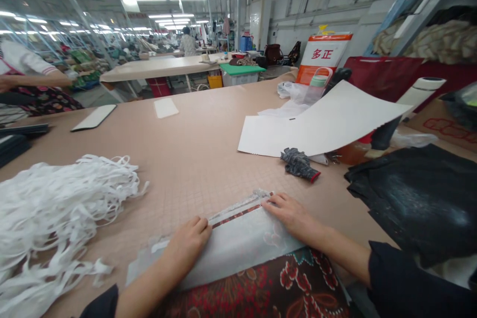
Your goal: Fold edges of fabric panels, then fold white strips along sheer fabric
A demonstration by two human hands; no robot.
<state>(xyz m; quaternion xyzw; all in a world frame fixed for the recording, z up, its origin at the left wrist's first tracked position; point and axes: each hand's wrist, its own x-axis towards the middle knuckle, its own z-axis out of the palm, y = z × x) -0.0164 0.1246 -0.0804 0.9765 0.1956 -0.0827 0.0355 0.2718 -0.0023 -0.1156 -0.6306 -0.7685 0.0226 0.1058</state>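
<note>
In front of me on the table lies a dark brown fabric (276,288) with red flower patterns. A pale, slightly see-through lining sheet (238,243) covers its far part, and a narrow strip of patterned fabric shows along the sheet's far edge. My left hand (190,241), fingers curled together, grips the lining near its left end. Toward the right end, my right hand (290,213) pinches the far edge between thumb and fingers. The fingertips of both hands are partly hidden. Crumpled clear material (257,194) lies along the far edge.
A heap of white straps (74,198) spreads at the left. Beyond my right hand lie a grey knit glove (298,164) and a large white board (290,134). Dark sheets (421,194) are stacked at the right. Another person (33,74) stands at the far left.
</note>
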